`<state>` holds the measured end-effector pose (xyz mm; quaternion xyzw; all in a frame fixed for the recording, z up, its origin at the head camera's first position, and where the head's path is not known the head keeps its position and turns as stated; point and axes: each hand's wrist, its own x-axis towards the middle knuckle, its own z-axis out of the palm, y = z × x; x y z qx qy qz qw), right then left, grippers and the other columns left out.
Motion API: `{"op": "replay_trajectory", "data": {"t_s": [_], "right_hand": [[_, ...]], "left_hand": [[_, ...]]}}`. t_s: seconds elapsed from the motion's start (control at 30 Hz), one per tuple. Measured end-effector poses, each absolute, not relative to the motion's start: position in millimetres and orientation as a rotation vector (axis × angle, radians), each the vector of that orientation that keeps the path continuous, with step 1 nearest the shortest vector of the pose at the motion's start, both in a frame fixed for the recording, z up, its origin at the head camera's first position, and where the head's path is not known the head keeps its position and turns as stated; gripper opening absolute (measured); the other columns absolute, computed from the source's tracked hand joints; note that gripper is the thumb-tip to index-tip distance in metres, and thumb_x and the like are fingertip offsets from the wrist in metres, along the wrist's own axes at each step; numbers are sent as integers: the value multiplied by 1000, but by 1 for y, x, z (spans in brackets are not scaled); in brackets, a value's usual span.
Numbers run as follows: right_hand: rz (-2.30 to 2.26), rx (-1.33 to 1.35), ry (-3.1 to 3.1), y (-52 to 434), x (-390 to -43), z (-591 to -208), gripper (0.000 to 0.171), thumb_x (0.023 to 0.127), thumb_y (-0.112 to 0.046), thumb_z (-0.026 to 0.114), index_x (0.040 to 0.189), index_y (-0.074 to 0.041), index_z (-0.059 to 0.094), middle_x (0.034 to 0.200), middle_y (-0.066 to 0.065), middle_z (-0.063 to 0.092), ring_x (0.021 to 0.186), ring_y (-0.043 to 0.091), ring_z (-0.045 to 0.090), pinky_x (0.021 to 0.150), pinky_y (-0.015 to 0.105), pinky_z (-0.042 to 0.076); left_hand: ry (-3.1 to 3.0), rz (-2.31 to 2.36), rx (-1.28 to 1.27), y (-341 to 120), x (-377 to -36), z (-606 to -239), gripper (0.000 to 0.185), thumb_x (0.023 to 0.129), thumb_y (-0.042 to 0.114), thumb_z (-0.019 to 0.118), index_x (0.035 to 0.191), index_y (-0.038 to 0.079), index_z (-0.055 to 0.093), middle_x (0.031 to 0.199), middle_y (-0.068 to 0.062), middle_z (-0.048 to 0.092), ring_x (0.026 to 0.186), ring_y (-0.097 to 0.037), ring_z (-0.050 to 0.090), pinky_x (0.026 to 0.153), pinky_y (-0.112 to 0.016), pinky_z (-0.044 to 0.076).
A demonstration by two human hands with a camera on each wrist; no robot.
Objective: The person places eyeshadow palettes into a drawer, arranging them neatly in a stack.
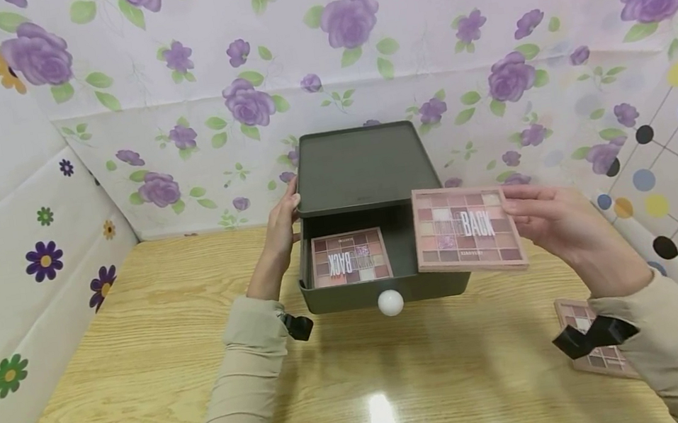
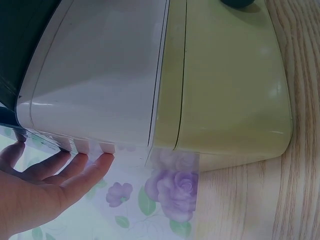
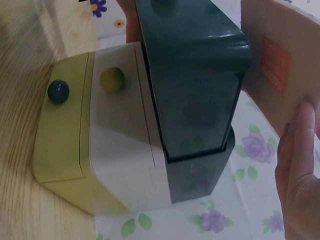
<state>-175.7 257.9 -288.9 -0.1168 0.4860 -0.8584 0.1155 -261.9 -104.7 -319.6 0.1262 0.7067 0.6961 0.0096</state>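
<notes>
The right hand is pinching an eyeshadow palette by its right edge, thumb on top and fingers beneath, holding it level just above the right half of the open top drawer of the drawer box. A second palette is lying in that drawer's left half. The left hand is resting with straight fingers against the box's left side. A third palette is lying on the table, right of the box.

Close up, the left hand lies with straight fingers against the lower edge of a drawer unit's white section. Beside it sits a pale yellow-green section, resting on the wooden table. A floral sheet, possibly reflected, shows below.
</notes>
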Motion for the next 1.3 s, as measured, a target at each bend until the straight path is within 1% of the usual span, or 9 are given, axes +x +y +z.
{"op": "replay_trajectory", "data": {"t_s": [0.33,0.53,0.6,0.73,0.8,0.87,1.03,1.13,1.3], "right_hand": [[-2309,-317,1646,227,-184,-277,23,88,6,50,95,-4,69,90,9,68,79,16,64,69,25,51],[-2253,-198,1751,212,-186,-271,17,86,5,55,90,-5,68,85,9,68,74,17,65,67,25,51],[-2213,-169,1817,207,-186,-269,15,86,4,55,99,2,63,84,8,67,74,16,65,67,26,52],[-2137,-142,1920,198,-188,-266,45,87,3,53,125,19,36,84,5,66,75,14,65,70,26,51],[-2100,-141,1959,194,-189,-265,55,88,2,51,130,24,22,84,4,66,75,13,65,70,25,51],[-2073,-140,1985,190,-191,-265,57,88,3,51,131,24,20,83,3,65,74,12,65,70,25,51],[-2013,-163,2056,180,-194,-265,51,87,5,49,127,26,27,82,3,64,73,11,64,70,26,51],[-1968,-169,2115,173,-195,-265,48,87,6,49,125,26,30,88,9,62,73,10,64,71,27,51],[-1865,-164,2195,163,-198,-264,49,87,5,51,127,24,31,107,29,53,75,10,63,72,29,51]], "left_hand": [[2207,2167,421,-104,-263,-321,59,90,31,31,147,16,20,151,-7,13,127,-34,34,91,-58,34],[2203,2172,424,-104,-263,-321,61,89,31,31,147,15,20,150,-9,17,127,-34,34,90,-59,34],[2199,2175,418,-104,-263,-321,60,89,31,31,147,15,20,150,-9,18,127,-34,35,90,-58,35],[2202,2176,405,-104,-262,-320,60,90,31,31,147,16,21,151,-6,15,127,-34,35,90,-57,35],[2206,2177,400,-104,-262,-320,59,90,30,31,146,16,21,151,-6,14,126,-34,35,90,-57,35],[2210,2176,398,-105,-262,-320,59,90,31,31,146,17,21,151,-6,16,125,-34,36,90,-57,35],[2206,2171,406,-105,-263,-321,60,90,31,31,147,16,20,150,-8,20,123,-35,38,90,-58,34],[2210,2166,409,-105,-263,-322,60,90,31,30,147,17,19,150,-6,17,124,-35,37,91,-59,33],[2216,2163,396,-105,-263,-321,59,90,31,31,147,18,20,151,-4,14,125,-35,36,92,-59,32]]}}
